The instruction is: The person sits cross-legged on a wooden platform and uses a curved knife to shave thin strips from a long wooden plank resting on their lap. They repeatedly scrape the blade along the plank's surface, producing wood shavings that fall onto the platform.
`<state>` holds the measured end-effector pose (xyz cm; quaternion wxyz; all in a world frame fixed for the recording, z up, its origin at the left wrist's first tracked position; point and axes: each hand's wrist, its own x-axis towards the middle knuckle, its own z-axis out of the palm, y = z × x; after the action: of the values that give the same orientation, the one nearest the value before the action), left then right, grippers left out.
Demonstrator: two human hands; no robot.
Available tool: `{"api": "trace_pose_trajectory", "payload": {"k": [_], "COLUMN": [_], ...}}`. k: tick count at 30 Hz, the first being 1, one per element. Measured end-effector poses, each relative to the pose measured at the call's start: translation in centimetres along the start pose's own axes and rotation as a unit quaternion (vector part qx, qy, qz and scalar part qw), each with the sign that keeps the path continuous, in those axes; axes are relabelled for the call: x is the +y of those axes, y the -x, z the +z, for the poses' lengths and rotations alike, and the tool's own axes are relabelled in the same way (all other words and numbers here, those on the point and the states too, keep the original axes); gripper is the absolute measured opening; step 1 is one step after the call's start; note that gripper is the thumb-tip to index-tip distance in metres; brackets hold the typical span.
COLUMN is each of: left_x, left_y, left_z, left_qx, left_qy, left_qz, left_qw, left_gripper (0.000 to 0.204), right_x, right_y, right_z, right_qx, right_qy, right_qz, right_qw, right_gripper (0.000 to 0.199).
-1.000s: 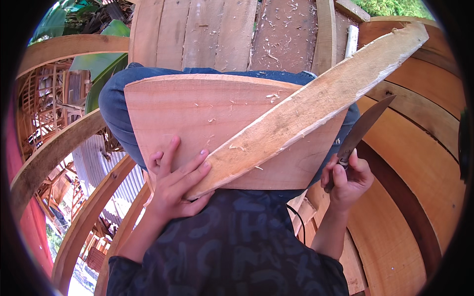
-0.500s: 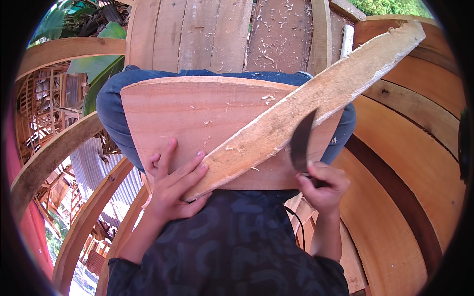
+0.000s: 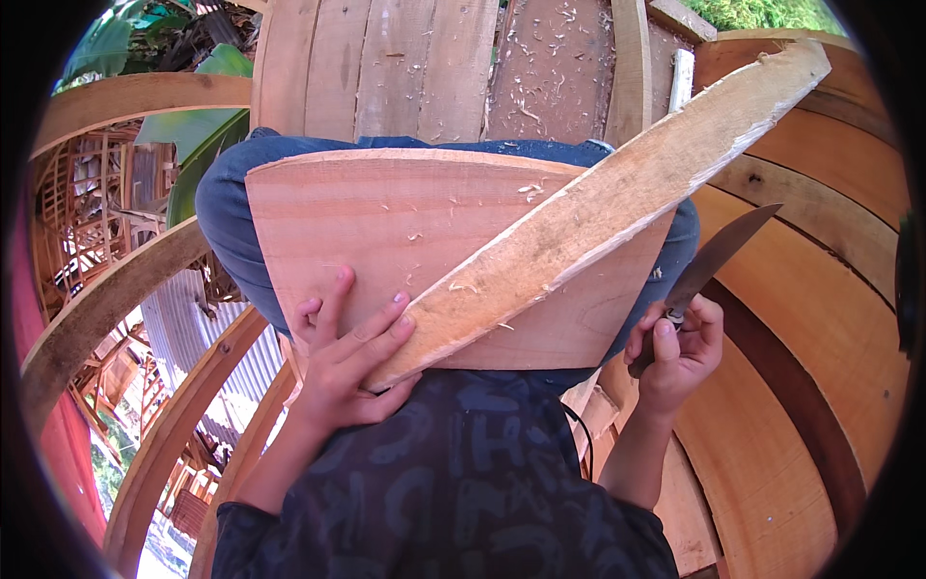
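Observation:
A long rough wooden stick (image 3: 617, 207) lies slantwise across a wide flat board (image 3: 405, 241) that rests on my lap. My left hand (image 3: 347, 362) grips the stick's near end and presses it onto the board, fingers spread over the wood. My right hand (image 3: 678, 352) is to the right of the board, closed around the handle of a large knife (image 3: 719, 256). The blade points up and to the right, clear of the stick. Small wood chips lie on the board.
Curved wooden planks (image 3: 801, 318) rise on the right like a boat's hull. More planks strewn with shavings (image 3: 540, 68) lie ahead. Curved wooden ribs (image 3: 106, 299) run on the left, with open framework and green leaves (image 3: 193, 145) beyond them.
My right hand swung the knife in against the stick's lower edge half a second ago, then drew it back out to the right with the blade raised. My left hand has stayed put.

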<state>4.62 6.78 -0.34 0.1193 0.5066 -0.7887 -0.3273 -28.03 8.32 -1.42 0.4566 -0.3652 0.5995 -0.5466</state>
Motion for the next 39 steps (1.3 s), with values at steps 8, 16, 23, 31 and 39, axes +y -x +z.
{"api": "trace_pose_trajectory", "payload": {"k": [8, 16, 23, 31, 39], "left_x": [0.2, 0.2, 0.0, 1.4, 1.4], "left_y": [-0.1, -0.1, 0.0, -0.1, 0.1], "left_z": [-0.3, -0.3, -0.5, -1.4, -2.0], "left_qx": [-0.009, -0.007, -0.026, -0.018, -0.034], "left_qy": [-0.004, -0.001, -0.01, -0.008, -0.013], "left_qz": [0.006, 0.0, 0.029, -0.004, -0.015], "left_qw": [1.0, 1.0, 0.999, 1.0, 0.999], "left_gripper": [0.058, 0.058, 0.068, 0.06, 0.06], "right_x": [1.0, 0.2, -1.4, -3.6, -3.2], "right_y": [4.3, 3.3, 3.4, 2.0, 0.3], "right_z": [2.3, 1.8, 4.8, 4.3, 2.3], "right_qx": [0.043, -0.064, -0.08, -0.067, 0.014], "right_qy": [0.136, 0.368, 0.419, 0.559, 0.585], "right_qz": [0.029, -0.033, 0.009, -0.041, -0.041], "right_qw": [0.989, 0.927, 0.904, 0.825, 0.81], "right_gripper": [0.024, 0.036, 0.047, 0.045, 0.053]}}
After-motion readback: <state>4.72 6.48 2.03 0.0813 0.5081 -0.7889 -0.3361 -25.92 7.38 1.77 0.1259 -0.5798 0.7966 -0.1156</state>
